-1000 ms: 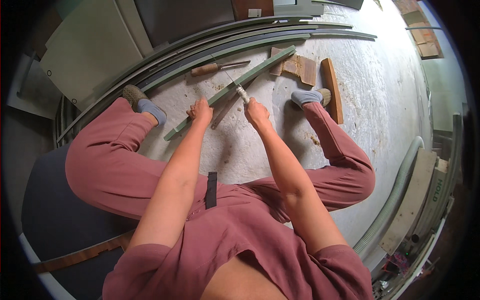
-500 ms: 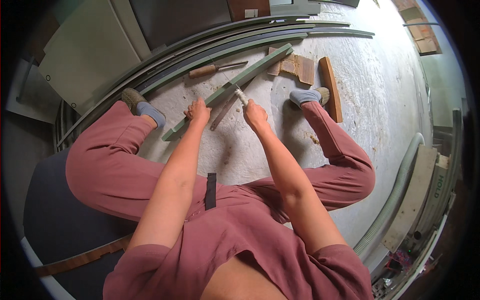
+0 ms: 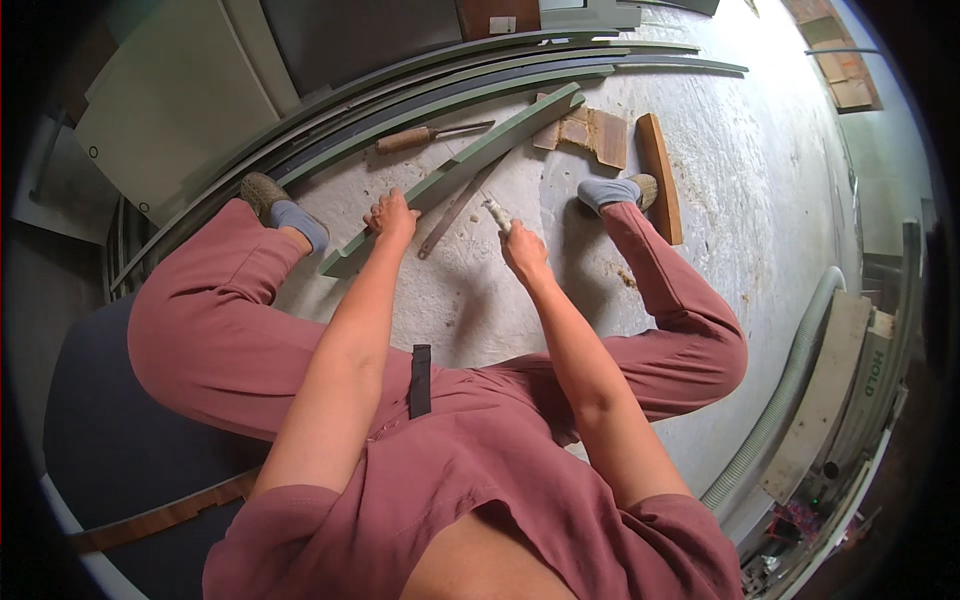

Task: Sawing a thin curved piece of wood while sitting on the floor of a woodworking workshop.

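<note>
I sit on a pale concrete floor with my legs spread. My left hand (image 3: 392, 215) presses on a long green wooden strip (image 3: 470, 160) that lies slanted between my feet. My right hand (image 3: 522, 255) is closed around a small tool with a whitish handle (image 3: 497, 212), held just right of the strip and clear of it. A thin grey bar (image 3: 452, 212) lies on the floor between my two hands, beside the strip.
A wooden-handled chisel (image 3: 412, 138) lies beyond the strip. Long curved green and dark strips (image 3: 560, 70) arc across the far floor. Wood blocks (image 3: 600, 135) and a brown board (image 3: 660, 175) sit by my right foot. A grey hose (image 3: 790, 390) runs along the right.
My right hand has drawn the whitish-handled tool back from the green strip, toward my body. My left hand has stayed on the strip.
</note>
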The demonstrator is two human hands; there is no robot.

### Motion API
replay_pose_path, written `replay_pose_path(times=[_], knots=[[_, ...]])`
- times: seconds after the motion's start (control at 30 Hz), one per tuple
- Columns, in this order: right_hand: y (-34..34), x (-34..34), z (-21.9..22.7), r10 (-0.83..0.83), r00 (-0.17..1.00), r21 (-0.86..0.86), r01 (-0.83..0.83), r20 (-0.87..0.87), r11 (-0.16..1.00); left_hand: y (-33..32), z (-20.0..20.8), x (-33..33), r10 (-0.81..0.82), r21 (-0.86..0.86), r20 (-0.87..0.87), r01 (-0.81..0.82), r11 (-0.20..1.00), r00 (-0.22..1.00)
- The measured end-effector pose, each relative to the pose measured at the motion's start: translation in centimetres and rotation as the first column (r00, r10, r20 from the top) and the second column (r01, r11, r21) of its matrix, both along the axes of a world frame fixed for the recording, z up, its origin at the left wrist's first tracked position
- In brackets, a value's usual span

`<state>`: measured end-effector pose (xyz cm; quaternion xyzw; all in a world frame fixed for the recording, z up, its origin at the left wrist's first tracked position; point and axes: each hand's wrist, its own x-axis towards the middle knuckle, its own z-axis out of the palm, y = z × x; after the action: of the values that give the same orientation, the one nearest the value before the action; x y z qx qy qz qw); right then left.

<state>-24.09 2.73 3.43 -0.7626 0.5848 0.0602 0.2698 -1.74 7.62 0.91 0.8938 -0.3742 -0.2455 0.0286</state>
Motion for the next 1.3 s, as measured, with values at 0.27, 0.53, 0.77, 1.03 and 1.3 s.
replay_pose_path(times=[0.27, 0.53, 0.77, 1.03, 1.3], knots=[[0.6, -2.3, -0.3, 0.009, 1.0, 0.027, -0.008, -0.022, 1.0, 0.2, 0.3, -1.2, 0.031, 0.052, -0.02, -0.03, 0.998, 0.999], [-0.3, 1.2, 0.3, 0.008, 1.0, 0.067, -0.007, -0.007, 0.998, 0.4, -0.3, -1.5, 0.015, 0.064, 0.008, -0.015, 0.998, 1.0], [-0.3, 1.0, -0.8, -0.015, 1.0, 0.011, 0.015, 0.017, 1.0, 0.0, 0.9, -1.2, 0.031, 0.111, -0.104, -0.02, 0.994, 0.994], [1.6, -2.1, -0.7, 0.006, 1.0, 0.05, -0.006, 0.015, 0.999, 0.0, 0.5, -0.8, 0.045, 0.068, -0.067, -0.04, 0.997, 0.997], [-1.3, 2.7, -0.7, 0.047, 0.999, 0.0, -0.047, 0.013, 0.999, -0.1, 0.2, -1.3, 0.013, 0.085, -0.083, -0.006, 0.996, 0.996]])
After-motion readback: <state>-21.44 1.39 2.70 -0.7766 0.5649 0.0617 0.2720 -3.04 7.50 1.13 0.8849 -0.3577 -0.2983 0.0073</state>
